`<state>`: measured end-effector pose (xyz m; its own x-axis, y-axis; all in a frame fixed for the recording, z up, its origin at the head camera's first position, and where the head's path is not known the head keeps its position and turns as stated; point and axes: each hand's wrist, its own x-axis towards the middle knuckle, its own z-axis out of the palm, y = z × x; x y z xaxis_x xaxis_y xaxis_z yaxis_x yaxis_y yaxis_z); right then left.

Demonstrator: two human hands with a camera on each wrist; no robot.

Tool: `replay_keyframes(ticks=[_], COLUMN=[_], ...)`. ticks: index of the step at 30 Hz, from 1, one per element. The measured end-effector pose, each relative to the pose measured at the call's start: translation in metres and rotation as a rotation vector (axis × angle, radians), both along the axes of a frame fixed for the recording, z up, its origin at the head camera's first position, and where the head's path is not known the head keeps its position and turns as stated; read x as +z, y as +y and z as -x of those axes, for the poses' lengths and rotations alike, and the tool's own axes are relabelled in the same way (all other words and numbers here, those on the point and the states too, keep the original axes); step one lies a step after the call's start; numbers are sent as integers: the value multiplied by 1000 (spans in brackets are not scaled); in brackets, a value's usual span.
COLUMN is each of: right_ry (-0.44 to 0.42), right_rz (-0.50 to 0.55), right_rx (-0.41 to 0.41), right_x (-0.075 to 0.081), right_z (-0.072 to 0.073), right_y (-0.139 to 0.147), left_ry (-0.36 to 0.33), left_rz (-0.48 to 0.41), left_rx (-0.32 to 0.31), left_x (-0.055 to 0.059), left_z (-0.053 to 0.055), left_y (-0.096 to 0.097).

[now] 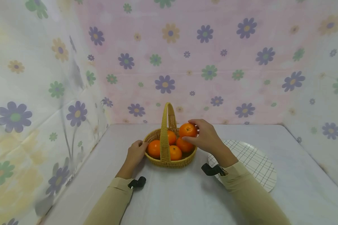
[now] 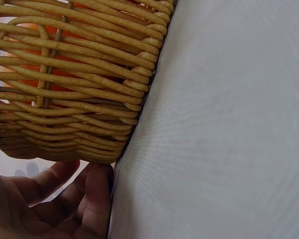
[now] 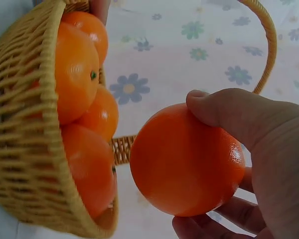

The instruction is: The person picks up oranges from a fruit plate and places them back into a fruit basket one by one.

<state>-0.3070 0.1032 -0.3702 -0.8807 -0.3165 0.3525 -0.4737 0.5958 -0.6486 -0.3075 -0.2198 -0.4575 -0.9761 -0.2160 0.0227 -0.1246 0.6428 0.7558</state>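
Note:
A yellow woven basket (image 1: 165, 162) with a tall arched handle stands on the table, several oranges (image 1: 154, 148) inside it. At its left end, my left hand (image 1: 135, 153) grips the rim; the left wrist view shows curled fingers (image 2: 97, 191) against the wicker wall (image 2: 65, 129). Above the basket's right side, my right hand (image 1: 204, 135) holds one orange (image 1: 187, 130) between thumb and fingers. In the right wrist view this held orange (image 3: 187, 159) is raised clear of the others, beside the basket (image 3: 25, 124) as that camera sees it.
A white oval plate (image 1: 256, 162) with a dark grid pattern lies to the right, partly under my right forearm. The table (image 1: 169, 200) has a white cloth. Flower-printed fabric walls (image 1: 186, 62) enclose it at the back and both sides.

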Motion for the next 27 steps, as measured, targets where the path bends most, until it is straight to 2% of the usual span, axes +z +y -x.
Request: replay_keyframes(ticks=[7, 14, 27], right_ry=[-46, -85, -47], right_rz=[9, 15, -1], right_rx=[18, 3, -24], right_x=[-1, -6, -17], right_z=[2, 4, 6], right_y=[-21, -37, -57], left_ry=[-16, -27, -35], left_rz=[-12, -11, -26], left_rx=[-4, -2, 1], left_x=[0, 1, -1], left_z=[-1, 0, 0], left_y=[0, 0, 0])
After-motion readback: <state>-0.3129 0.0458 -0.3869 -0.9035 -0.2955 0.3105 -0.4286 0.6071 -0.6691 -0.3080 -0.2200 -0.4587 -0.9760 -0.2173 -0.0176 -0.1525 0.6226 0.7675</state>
